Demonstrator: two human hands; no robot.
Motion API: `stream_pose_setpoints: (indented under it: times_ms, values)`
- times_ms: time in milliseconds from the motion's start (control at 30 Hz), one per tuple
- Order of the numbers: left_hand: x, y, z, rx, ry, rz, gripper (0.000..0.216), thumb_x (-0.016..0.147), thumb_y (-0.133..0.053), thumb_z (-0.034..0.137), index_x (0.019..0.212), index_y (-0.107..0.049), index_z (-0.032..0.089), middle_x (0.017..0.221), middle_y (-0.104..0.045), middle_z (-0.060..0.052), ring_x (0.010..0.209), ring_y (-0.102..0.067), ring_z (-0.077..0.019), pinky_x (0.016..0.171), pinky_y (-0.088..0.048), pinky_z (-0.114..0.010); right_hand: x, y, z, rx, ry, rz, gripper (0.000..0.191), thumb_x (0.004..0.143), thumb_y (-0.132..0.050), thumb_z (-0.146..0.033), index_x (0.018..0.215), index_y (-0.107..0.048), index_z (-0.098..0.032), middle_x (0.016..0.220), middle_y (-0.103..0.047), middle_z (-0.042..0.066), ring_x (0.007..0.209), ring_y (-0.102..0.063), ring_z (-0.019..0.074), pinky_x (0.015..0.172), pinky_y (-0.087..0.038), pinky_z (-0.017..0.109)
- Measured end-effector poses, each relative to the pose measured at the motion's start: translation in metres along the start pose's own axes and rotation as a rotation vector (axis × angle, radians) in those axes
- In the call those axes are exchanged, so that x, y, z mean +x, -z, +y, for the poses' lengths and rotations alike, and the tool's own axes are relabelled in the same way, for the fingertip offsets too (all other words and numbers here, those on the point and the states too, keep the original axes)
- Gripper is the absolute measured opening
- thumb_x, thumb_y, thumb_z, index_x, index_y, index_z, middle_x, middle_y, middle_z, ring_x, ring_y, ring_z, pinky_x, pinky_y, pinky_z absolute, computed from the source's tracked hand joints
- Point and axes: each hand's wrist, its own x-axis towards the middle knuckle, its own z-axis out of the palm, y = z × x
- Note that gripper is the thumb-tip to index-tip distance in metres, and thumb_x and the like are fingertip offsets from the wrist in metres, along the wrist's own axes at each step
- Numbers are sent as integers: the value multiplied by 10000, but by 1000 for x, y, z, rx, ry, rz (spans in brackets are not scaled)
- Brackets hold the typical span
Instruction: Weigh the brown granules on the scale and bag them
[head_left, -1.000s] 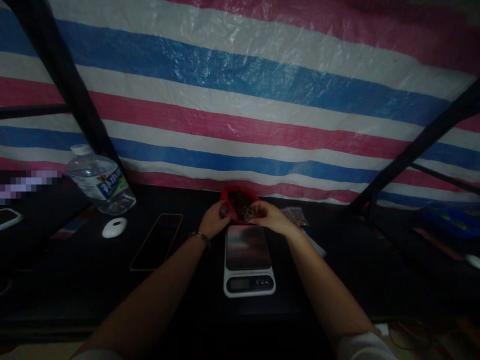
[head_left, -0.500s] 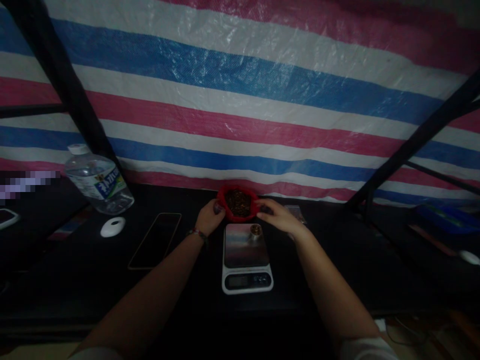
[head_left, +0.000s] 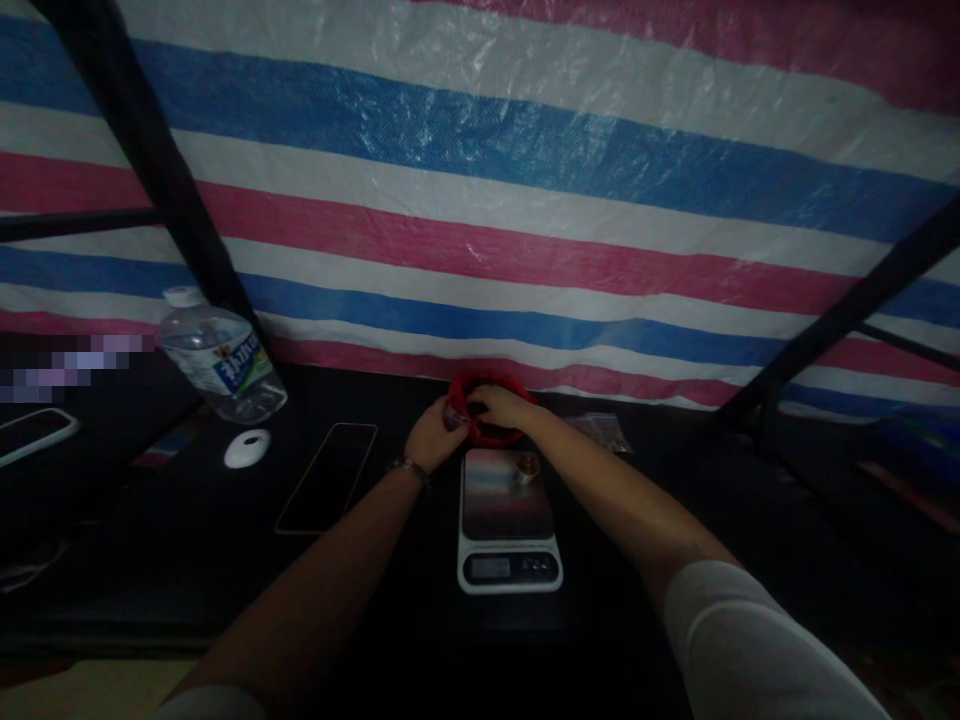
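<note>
A red bag [head_left: 461, 385] of dark brown bits stands at the back of the dark table, just behind a small white kitchen scale [head_left: 508, 518]. My left hand [head_left: 433, 437] curls round the bag's left edge. My right hand [head_left: 501, 406] reaches over the bag's mouth from the right, its fingers bent down into it and hiding the contents. On the far right part of the scale's plate stands a tiny round metal cup [head_left: 526, 467], apart from both hands.
A dark phone [head_left: 327, 477] lies left of the scale, with a white oval object [head_left: 247, 448] and a water bottle [head_left: 219, 357] further left. A small clear packet [head_left: 602, 429] lies right of the bag. Black frame bars and a striped tarp stand behind.
My right hand let go of the small metal cup onto the scale's plate, then moved left over the red bag's mouth. My left hand stayed at the bag's left edge.
</note>
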Motion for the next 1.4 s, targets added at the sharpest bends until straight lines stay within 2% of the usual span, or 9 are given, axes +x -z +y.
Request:
stream_pose_setpoints:
  times_ms: [133, 300, 467, 633, 833, 933, 1000, 1133, 1400]
  values:
    - [0, 0, 0, 12, 14, -9, 515, 749, -605, 379, 1214, -505, 181, 1110, -645, -79, 962, -624, -220, 851, -474, -322, -9, 6, 11, 20, -75, 35, 235, 730, -631, -116, 906, -727, -239, 960, -705, 25, 916, -628, 206, 859, -447, 304]
    - [0, 1, 3, 23, 26, -10, 489, 740, -610, 360, 1185, -526, 176, 1096, -648, -82, 959, -623, -220, 838, -476, -309, -28, 12, 19, 26, -142, 116, 276, 741, -624, -108, 970, -718, -231, 992, -707, 33, 946, -632, 217, 884, -444, 312]
    - [0, -1, 3, 50, 59, 8, 489, 732, -613, 368, 1177, -534, 180, 1083, -654, -77, 950, -629, -222, 821, -481, -300, -42, 7, 17, 64, -211, 140, 276, 738, -619, -84, 959, -712, -220, 969, -709, 31, 904, -644, 204, 858, -457, 304]
    - [1, -2, 1, 60, 64, 17, 520, 731, -612, 389, 1195, -525, 170, 1083, -655, -85, 955, -628, -226, 831, -481, -300, -48, 0, 17, 104, -299, 197, 350, 719, -662, -113, 1059, -653, -190, 917, -704, 42, 817, -649, 181, 768, -477, 280]
    - [1, -1, 1, 49, 64, -3, 505, 732, -614, 381, 1186, -531, 175, 1092, -653, -81, 963, -624, -227, 830, -481, -302, -53, -2, 19, 36, -208, 207, 250, 731, -584, -40, 888, -717, -183, 942, -703, 52, 935, -620, 189, 885, -433, 300]
    - [0, -2, 1, 61, 71, 3, 499, 731, -617, 369, 1182, -532, 176, 1085, -655, -80, 963, -624, -227, 833, -480, -302, -56, -3, 20, 91, -262, 220, 254, 751, -562, -52, 908, -716, -179, 911, -709, 50, 868, -636, 180, 849, -450, 298]
    - [0, -2, 1, 66, 64, 12, 502, 729, -618, 371, 1184, -529, 176, 1092, -652, -79, 970, -623, -225, 839, -480, -303, -57, -3, 20, 111, -250, 226, 290, 741, -579, -57, 967, -702, -189, 973, -700, 50, 912, -627, 182, 874, -443, 305]
    - [0, -2, 1, 61, 50, 8, 485, 730, -614, 367, 1172, -538, 180, 1085, -654, -74, 952, -628, -220, 820, -486, -296, -53, -1, 19, 75, -143, 169, 365, 673, -676, -92, 1022, -687, -199, 1052, -673, 68, 1011, -586, 216, 931, -410, 334]
    - [0, -2, -1, 55, 56, 6, 489, 733, -607, 371, 1178, -540, 179, 1078, -661, -71, 945, -633, -215, 833, -482, -299, -38, 5, 16, -10, -194, 36, 238, 645, -673, -86, 835, -730, -218, 858, -705, 36, 808, -625, 197, 773, -442, 267]
